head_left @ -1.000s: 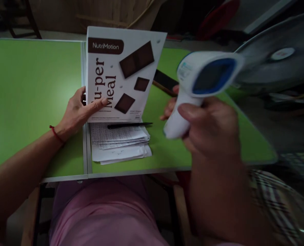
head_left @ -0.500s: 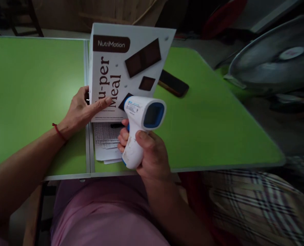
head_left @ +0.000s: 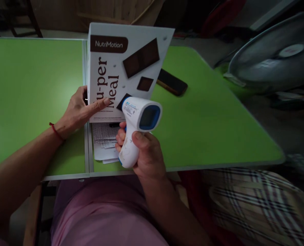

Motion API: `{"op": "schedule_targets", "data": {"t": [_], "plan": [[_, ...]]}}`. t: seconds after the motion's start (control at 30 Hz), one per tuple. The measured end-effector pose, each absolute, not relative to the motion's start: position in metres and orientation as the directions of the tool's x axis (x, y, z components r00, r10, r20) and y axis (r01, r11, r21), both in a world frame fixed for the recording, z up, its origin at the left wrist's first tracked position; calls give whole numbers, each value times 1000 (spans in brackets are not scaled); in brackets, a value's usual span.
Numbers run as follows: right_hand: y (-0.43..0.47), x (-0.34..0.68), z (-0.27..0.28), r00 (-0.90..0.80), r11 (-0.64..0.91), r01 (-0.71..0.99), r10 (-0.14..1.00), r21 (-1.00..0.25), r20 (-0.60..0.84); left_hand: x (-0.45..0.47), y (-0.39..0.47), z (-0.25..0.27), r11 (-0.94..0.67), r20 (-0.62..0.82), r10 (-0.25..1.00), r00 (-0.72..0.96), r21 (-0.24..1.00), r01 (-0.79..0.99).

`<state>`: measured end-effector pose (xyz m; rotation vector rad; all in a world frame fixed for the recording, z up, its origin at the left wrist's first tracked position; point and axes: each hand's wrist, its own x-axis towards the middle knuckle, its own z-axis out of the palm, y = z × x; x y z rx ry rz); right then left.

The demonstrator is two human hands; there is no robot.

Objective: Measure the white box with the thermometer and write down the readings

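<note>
box (head_left: 127, 70): where, and how held?

— above the papers (head_left: 104, 150), printed face toward me. my left hand (head_left: 81, 106) grips its lower left side, thumb in front, fingers hidden behind. whether its bottom rests on the papers, i cannot tell.

— right hand (head_left: 150, 150)?

— closed round the thermometer (head_left: 141, 114), its nose at the box's front; touching or just short, i cannot tell.

— risks?

— box: could tip or swing, i judge, being pinched at one side only. thermometer: could knock that face if my wrist slips. pen (head_left: 114, 125), partly hidden, on the papers: might roll if nudged.

— surface?

— table (head_left: 205, 119): green, pale-edged, a seam passing by the box's left edge. phone (head_left: 172, 83), dark, partly hidden by the box.

— room?

— dim. fan (head_left: 267, 68), by its look, at right; plaid cloth (head_left: 236, 201) beyond the table's near edge.
</note>
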<state>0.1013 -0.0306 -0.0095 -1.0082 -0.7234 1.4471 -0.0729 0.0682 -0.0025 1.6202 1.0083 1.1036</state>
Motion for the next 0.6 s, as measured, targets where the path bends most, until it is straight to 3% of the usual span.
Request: {"op": "schedule_targets", "data": {"t": [0.3,0.6], "plan": [[-31,101,-11,46,-138,-450,983,-882,-178,-74,67,3,-331,276,896,348,937,108],[-33,99,-13,54,-137,-483,981,-865,-186,-86,76,9,-296,172,918,357,897,328]]}}
